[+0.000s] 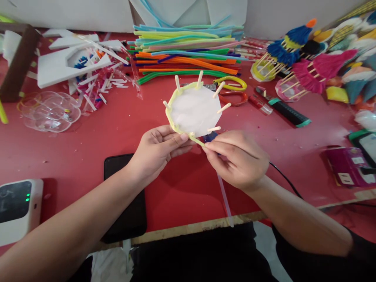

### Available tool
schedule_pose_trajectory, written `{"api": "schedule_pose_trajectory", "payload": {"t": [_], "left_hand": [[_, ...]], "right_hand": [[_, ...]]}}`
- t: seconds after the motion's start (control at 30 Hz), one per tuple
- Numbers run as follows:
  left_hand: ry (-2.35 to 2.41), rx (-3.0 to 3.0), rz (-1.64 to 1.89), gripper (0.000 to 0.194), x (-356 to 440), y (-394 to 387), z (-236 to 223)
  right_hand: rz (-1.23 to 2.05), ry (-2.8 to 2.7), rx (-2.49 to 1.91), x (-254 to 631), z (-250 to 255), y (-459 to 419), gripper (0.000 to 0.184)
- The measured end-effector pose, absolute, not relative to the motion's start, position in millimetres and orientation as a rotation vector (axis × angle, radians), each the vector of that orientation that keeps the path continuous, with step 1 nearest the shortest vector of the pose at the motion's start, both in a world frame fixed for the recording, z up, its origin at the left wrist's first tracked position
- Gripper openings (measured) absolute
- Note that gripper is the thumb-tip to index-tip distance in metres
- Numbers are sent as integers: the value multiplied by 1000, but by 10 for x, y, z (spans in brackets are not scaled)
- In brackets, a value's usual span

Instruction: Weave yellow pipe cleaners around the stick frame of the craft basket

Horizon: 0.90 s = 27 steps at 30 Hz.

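I hold a white foam disc above the red table. Several short wooden sticks poke out around its rim. A pale yellow pipe cleaner is woven along the disc's left edge and top. My left hand is closed on the disc's lower left edge, thumb on top. My right hand pinches the free end of the yellow pipe cleaner just below the disc. A thin clear stick runs down from under my right hand toward the table edge.
A pile of coloured pipe cleaners lies at the back. Finished fringed crafts crowd the right. Yellow and red scissors, a black utility knife, foam scraps, clear plastic trays, a black phone and a white device surround me.
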<state>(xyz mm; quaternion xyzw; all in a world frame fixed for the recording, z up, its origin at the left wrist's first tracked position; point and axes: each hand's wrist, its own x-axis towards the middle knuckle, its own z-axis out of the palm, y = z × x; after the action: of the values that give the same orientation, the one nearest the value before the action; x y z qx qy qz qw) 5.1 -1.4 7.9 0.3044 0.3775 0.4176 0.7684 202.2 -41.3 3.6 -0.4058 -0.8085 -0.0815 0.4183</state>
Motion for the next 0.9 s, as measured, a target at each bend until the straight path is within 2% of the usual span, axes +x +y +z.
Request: {"api": "schedule_pose_trajectory", "payload": {"t": [0.3,0.5,0.9], "left_hand": [[822,797,941,17,79,-37,66],[840,841,948,21,85,-52,62],[826,945,959,26,78,-68,74]], "right_hand": [[-9,-1756,-1294,1955,75,-424,11],[77,-1686,-1324,1961,46,-418,8],[272,-1576,-1363,1944,9,-393,17]]}}
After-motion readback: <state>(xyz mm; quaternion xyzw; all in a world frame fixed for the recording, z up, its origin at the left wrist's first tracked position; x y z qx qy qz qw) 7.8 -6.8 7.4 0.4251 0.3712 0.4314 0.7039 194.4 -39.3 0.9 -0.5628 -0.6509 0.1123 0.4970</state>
